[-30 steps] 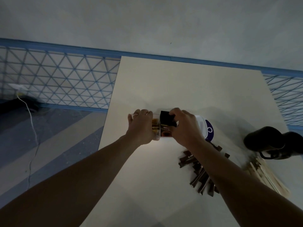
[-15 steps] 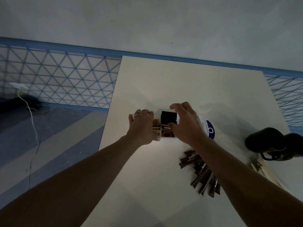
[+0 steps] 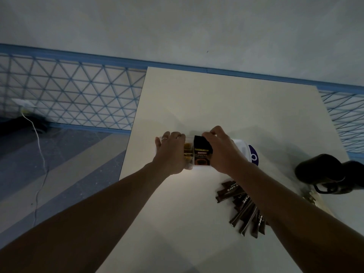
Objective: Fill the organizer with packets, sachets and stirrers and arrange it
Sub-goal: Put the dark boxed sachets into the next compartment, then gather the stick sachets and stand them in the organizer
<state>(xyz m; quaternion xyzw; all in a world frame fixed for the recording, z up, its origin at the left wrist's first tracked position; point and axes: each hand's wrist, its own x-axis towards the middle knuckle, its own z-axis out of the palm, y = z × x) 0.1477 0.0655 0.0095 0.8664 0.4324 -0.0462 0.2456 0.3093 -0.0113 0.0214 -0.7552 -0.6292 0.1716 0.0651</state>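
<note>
Left hand [image 3: 171, 152] fingers curled round organizer [image 3: 197, 167] end — right hand [image 3: 221, 151] fingers pinch black packets [image 3: 202, 151] standing inside.

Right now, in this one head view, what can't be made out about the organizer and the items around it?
Organizer: head view, both hands cover it; compartment count hidden.
Yellow sachets: head view, partly under the left hand, dim; print unreadable.
White lid: head view, the right hand, gripping the black packets, hides most of its label.
Dark object: head view, too dark to identify.
</note>
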